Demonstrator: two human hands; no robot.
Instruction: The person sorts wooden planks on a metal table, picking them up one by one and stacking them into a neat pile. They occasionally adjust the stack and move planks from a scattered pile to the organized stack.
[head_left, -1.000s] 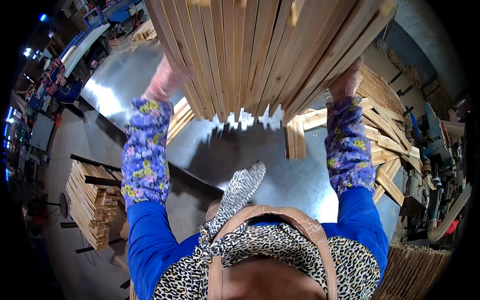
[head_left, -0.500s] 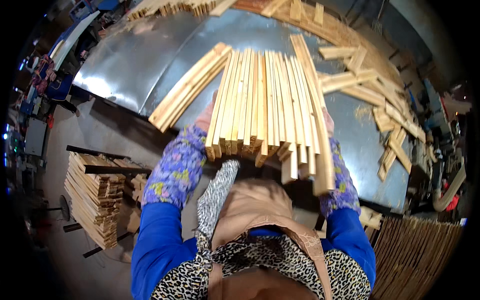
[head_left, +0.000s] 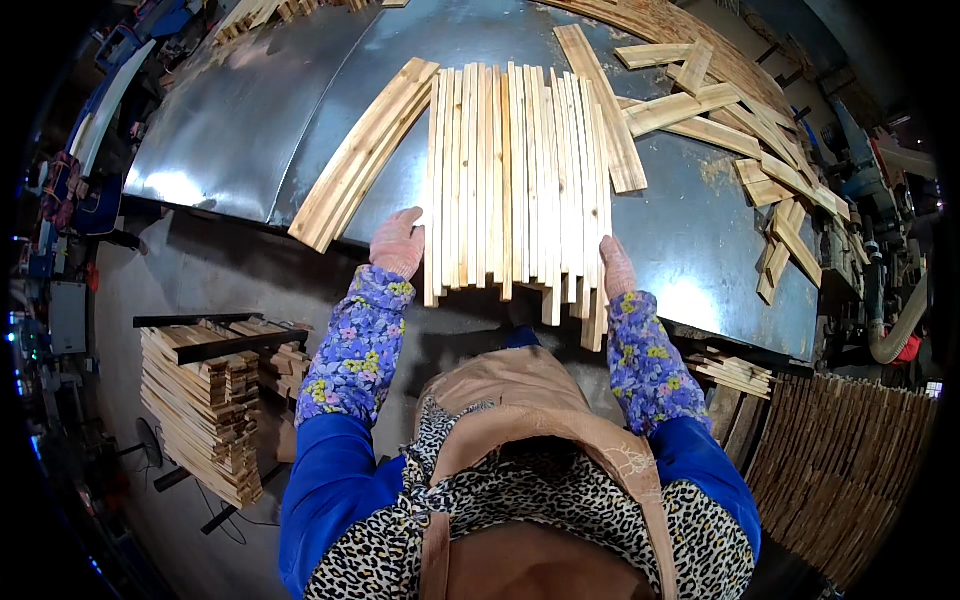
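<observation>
Head view: we find 1 row of wooden strips (head_left: pixel 515 180) on the metal table (head_left: pixel 235 140), the near ends uneven and overhanging its edge. The left hand (head_left: pixel 398 245) sits at the row's left side, the right hand (head_left: pixel 618 267) at its right; whether either grips the strips, we cannot tell.

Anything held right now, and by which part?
Grip can't be told: left hand and right hand flank the row of wooden slats at its outer sides, toward the near end.
</observation>
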